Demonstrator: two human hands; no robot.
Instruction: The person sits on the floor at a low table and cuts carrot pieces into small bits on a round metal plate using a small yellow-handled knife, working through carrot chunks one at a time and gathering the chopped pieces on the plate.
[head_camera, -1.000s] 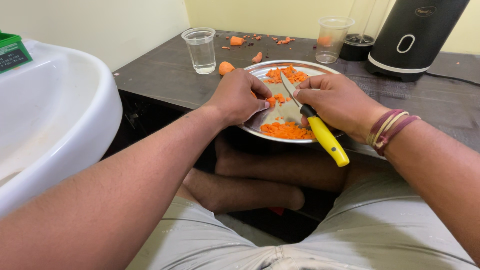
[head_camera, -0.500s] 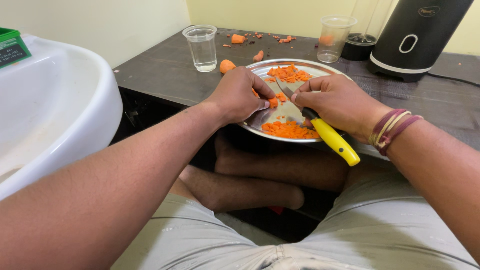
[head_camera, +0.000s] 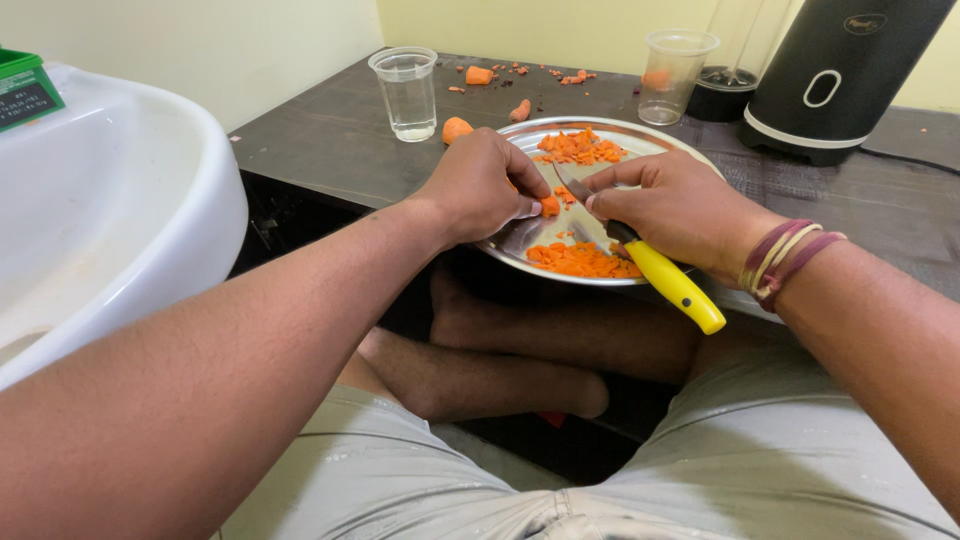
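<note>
A white sink (head_camera: 110, 230) filled the left of the view, with a clear cup (head_camera: 405, 92) standing on the dark counter (head_camera: 320, 150) beyond it. The person's left hand (head_camera: 480, 190) rested over the near left part of a steel plate (head_camera: 690, 150), its fingers pinched on a short carrot piece (head_camera: 548, 206) that lay on the plate just right of the fingertips. Its long axis could not be told, most of it being under the hand. The right hand (head_camera: 680, 205) was clenched around a knife (head_camera: 660, 275) (yellow handle angled down toward the person's lap), and the blade ran up and left, meeting the carrot piece right beside the left fingertips. Both hands were about equally near the piece, one on each side.

Chopped carrot (head_camera: 580, 262) lay heaped along the plate's near rim and in a second heap (head_camera: 578, 146) at the far side, leaving bare metal between them around the blade. The plate overhung the counter's front edge toward the person's knees. Carrot stubs (head_camera: 457, 130) lay off the plate behind the left hand; a second cup (head_camera: 675, 75) and a black blender base (head_camera: 830, 75) stood at the right rear.
</note>
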